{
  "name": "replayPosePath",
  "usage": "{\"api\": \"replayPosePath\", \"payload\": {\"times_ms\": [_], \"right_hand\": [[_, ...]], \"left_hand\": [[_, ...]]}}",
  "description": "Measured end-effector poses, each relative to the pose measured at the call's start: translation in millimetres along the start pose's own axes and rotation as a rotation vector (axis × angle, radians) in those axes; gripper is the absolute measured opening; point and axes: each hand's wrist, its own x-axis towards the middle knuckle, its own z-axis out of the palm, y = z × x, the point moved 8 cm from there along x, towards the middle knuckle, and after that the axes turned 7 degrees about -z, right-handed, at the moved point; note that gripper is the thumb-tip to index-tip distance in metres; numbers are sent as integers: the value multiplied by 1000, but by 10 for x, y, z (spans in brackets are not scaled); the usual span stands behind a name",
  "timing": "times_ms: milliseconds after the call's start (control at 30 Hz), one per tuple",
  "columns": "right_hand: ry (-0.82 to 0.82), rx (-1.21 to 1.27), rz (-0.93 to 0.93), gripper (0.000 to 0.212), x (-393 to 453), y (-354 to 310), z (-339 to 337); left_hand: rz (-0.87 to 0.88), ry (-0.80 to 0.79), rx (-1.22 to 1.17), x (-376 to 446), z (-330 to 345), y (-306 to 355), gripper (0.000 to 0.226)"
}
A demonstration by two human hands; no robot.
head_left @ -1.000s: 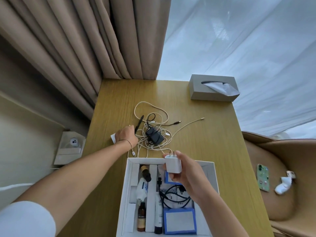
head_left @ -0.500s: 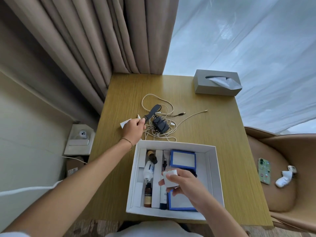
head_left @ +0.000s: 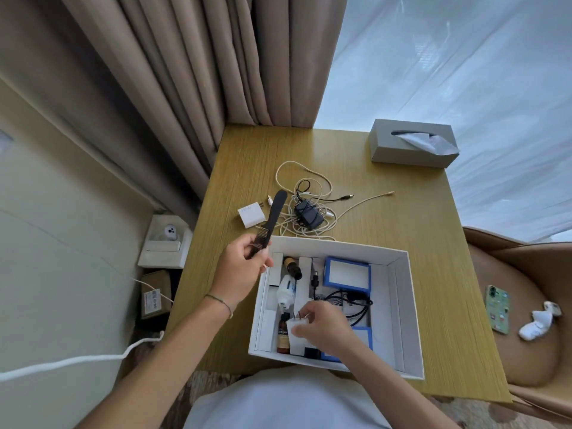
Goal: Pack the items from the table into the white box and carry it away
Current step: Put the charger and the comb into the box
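White charger [head_left: 297, 333] half hidden under right hand [head_left: 325, 328]; bottle labels unreadable.

A single wide-angle view looks from the person's head, forward and steeply down onto the desk [head_left: 387, 243], which fills the middle of the frame. The white box [head_left: 405, 305] sits close below the lens in the lower centre, with both forearms entering from the bottom edge. Curtains [head_left: 185, 88] rise across the upper left and a sheer drape across the upper right; straight lines bow toward the edges. A chair seat [head_left: 510, 335] shows at the right edge. No second view shares the scene.
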Motion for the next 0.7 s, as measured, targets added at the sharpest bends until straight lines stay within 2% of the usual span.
{"api": "replayPosePath", "payload": {"times_ms": [100,233,400,467,567,633,700], "right_hand": [[-37,-114,-10,23,100,-48,178],[-44,-254,-49,32,169,-99,326],[-57,-350,-117,28,168,-180,297],[-15,-198,-106,25,117,-204,164],[120,315,-61,28,-2,-222,-119],[133,596,-51,29,-67,-263,-239],[135,688,-51,26,-97,-295,-297]], "left_hand": [[-16,-18,44,-221,-22,-68,21],[-57,-31,28,-387,-51,-160,31],[-100,-115,-40,-487,36,-262,44],[-124,-132,-81,-509,104,-299,51],[-154,-160,-110,-544,240,-355,63],[-172,-193,-116,-567,362,-389,66],[-176,-229,-91,-604,497,-406,64]]}}
